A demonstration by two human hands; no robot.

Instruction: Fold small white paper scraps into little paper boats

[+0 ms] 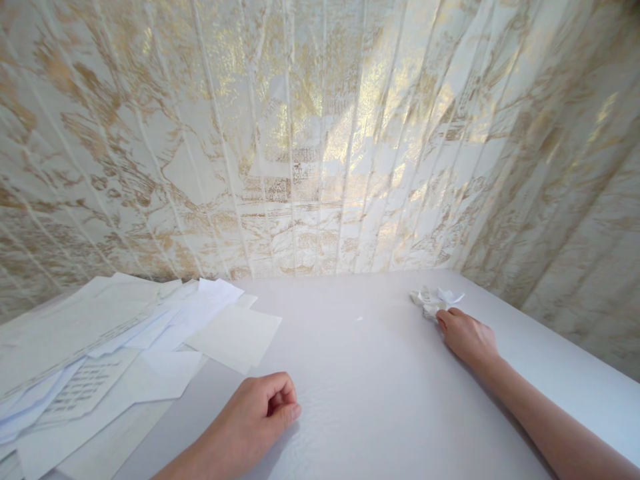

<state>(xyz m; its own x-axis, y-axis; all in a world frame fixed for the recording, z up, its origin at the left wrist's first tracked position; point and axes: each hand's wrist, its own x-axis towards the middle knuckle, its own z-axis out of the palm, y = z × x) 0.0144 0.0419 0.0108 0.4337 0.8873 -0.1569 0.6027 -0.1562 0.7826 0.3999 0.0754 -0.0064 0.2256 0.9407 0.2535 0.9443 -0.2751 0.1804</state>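
My right hand [467, 337] reaches to the far right of the table, its fingers pinched at the edge of a small heap of crumpled paper pieces [431, 309]. Some of these pieces have printing on them, and the fingertips are partly hidden by the hand itself. My left hand [255, 413] rests near the front middle with its fingers curled into a loose fist, and no object shows in it. To its left lies a spread pile of paper sheets [170, 373], some blank and some printed or written on.
The table [370, 393] is white and smooth. A tiny white scrap [359, 319] lies near its middle. Behind the table and along its right side hang pale, pleated walls [300, 167] with a gold pattern.
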